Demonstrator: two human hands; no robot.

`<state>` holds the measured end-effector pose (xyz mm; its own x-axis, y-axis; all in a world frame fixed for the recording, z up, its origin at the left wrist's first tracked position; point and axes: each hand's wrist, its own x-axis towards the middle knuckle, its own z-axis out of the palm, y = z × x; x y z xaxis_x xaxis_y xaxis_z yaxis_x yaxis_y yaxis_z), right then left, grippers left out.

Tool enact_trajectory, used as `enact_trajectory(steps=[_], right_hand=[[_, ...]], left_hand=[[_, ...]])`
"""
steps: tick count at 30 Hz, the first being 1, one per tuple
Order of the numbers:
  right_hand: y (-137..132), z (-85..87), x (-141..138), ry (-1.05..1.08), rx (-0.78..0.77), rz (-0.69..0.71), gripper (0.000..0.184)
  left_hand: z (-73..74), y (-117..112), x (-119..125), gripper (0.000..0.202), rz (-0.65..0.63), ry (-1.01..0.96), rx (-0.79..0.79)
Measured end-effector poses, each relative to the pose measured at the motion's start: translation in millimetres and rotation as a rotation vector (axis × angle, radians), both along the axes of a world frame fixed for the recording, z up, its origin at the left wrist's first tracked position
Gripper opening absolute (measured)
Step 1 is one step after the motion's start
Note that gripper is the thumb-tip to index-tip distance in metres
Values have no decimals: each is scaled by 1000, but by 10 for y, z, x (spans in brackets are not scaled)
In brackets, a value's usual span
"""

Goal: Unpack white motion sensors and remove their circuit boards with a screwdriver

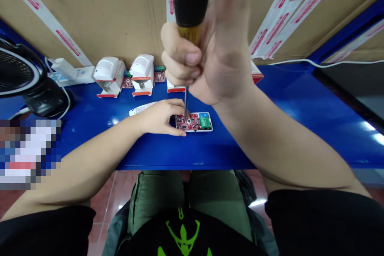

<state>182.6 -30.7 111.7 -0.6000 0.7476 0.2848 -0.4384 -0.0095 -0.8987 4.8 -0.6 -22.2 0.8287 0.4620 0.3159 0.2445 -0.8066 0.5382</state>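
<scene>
My right hand [207,56] is wrapped round a screwdriver [192,6] with a yellow and black handle, held upright. Its thin metal shaft points down onto a red circuit board [195,122], which sits in a shallow white casing [207,131]. A green battery [205,121] lies at the casing's right end. My left hand [162,118] grips the casing's left end between thumb and fingers. Behind that hand lies a white cover [139,109], partly hidden. Where exactly the tip meets the board is hard to make out.
White sensor units on small boxes [109,74] [142,73] stand along the back of the blue table [168,156], with red boards [127,83] beside them. A black fan [36,76] is at the left. A cardboard wall [120,16] rises behind, and a white cable [330,64] runs at right.
</scene>
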Motion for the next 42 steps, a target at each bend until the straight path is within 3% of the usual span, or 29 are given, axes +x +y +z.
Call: enact_trajectory(steps=[3, 6, 11, 16, 23, 27, 30, 38, 42], right_hand=[[-22, -42, 12, 74, 121, -168, 31], [31, -54, 19, 57, 123, -101, 27], [98, 39, 34, -89, 19, 6, 59], [136, 90, 108, 11, -19, 22, 76], [240, 115, 328, 343, -33, 5, 58], [85, 314, 350, 159, -32, -206, 65], [-5, 395, 312, -32, 57, -367, 64], [55, 307, 323, -73, 274, -408, 81], [111, 253, 492, -149, 317, -441, 65]], left_hand=[[6, -1, 3, 39, -10, -19, -16], [10, -3, 9, 37, -16, -33, -18], [6, -7, 7, 37, -12, -20, -13], [14, -3, 11, 45, -1, -26, 3], [36, -28, 74, 19, 87, -99, 35], [40, -21, 90, 23, 145, -98, 71], [42, -14, 100, 20, 176, -118, 92], [45, 14, 78, 26, 316, -10, 106], [67, 56, 40, 28, 426, 182, 134]])
